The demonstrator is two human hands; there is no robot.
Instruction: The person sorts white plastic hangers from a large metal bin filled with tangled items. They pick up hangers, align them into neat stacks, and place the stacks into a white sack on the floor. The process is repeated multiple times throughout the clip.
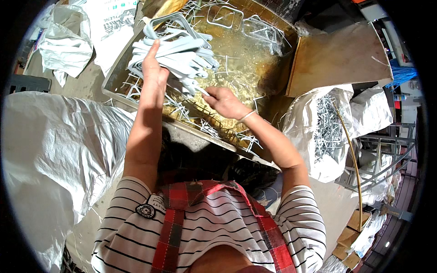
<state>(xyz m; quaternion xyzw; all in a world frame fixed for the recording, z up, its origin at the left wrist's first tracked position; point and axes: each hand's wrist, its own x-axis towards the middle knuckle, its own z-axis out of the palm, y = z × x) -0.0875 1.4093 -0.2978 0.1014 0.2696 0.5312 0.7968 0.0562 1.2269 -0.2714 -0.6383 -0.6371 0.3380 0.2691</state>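
Note:
My left hand (154, 68) is closed around a stack of light grey plastic frames (182, 53) with rounded corners, held above the near left part of a metal tank (117, 96). Close to the lower end of the stack, my right hand (225, 103) pinches a thin pale plastic piece (201, 91); whether it is joined to a frame cannot be made out. Beneath both hands, murky yellowish water (234, 75) fills the tank. Loose white plastic sticks (180, 109) lie along its near side. At the far side, a square frame (225, 17) sits in the water.
A brown board (339, 59) leans at the tank's right. Below it stands a white sack (300, 132) full of grey plastic bits (328, 125), with a long thin stick (353, 159) across it. White sacks (68, 145) crowd the left, and cardboard boxes (346, 236) lie lower right.

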